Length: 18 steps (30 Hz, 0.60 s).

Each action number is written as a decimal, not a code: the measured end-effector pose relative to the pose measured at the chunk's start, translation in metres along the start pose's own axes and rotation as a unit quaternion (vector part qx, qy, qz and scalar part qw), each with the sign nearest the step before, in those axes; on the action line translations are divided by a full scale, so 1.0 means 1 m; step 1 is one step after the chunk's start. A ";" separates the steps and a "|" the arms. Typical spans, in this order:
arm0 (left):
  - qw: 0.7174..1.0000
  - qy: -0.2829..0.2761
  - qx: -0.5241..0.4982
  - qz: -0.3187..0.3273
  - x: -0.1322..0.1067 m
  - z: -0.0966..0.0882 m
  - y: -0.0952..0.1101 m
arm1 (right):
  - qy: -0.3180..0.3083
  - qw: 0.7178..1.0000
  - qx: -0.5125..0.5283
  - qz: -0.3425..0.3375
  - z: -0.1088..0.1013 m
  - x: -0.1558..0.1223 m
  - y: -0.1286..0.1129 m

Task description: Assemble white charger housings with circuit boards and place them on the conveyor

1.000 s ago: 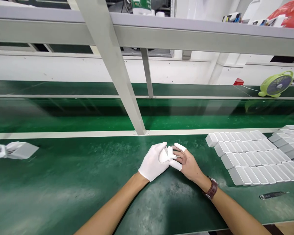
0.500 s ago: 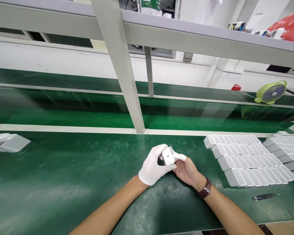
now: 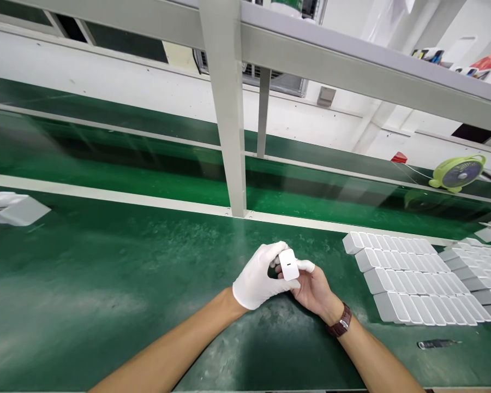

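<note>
Hands meet over the green table (image 3: pixel 106 284): the white-gloved left hand (image 3: pixel 256 278) and the bare right hand (image 3: pixel 313 289), white cots on its fingertips, both pinch a small white plastic charger block (image 3: pixel 288 265) held just above the surface. It looks light, rigid and smooth, likely slippery, so its flat sides offer the surest hold. Rows of similar white blocks (image 3: pixel 409 278) lie to the right.

- Green bench mat (image 3: pixel 85 284) underneath and left of hands, scuffed pale.
- Glossy green conveyor belt (image 3: pixel 147 174) beyond, white rail between.
- Grey frame post (image 3: pixel 229 109) straight ahead; shelf beam (image 3: pixel 352 60) overhead.
- White wall (image 3: pixel 106 71) behind; green desk fan (image 3: pixel 458 172) far right.
</note>
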<state>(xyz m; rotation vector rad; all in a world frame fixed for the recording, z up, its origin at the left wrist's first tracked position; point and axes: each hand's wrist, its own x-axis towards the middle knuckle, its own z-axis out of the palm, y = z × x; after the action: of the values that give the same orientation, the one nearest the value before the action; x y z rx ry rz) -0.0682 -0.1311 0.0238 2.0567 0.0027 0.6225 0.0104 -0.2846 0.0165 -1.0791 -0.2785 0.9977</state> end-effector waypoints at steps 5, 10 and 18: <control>1.000 -0.014 0.009 0.013 0.000 0.000 -0.001 | -0.003 0.997 0.072 0.040 0.001 -0.001 -0.001; 0.999 -0.023 0.018 0.017 0.000 -0.001 -0.001 | -0.010 0.997 0.070 0.036 0.001 0.000 -0.001; 0.999 -0.031 0.027 0.028 0.002 -0.003 0.001 | 0.002 0.998 -0.044 -0.037 0.003 -0.001 -0.001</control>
<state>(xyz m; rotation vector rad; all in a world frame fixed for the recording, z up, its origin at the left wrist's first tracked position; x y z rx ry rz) -0.0679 -0.1285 0.0269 2.1337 -0.0761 0.5995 0.0085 -0.2834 0.0187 -1.1419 -0.3588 0.9243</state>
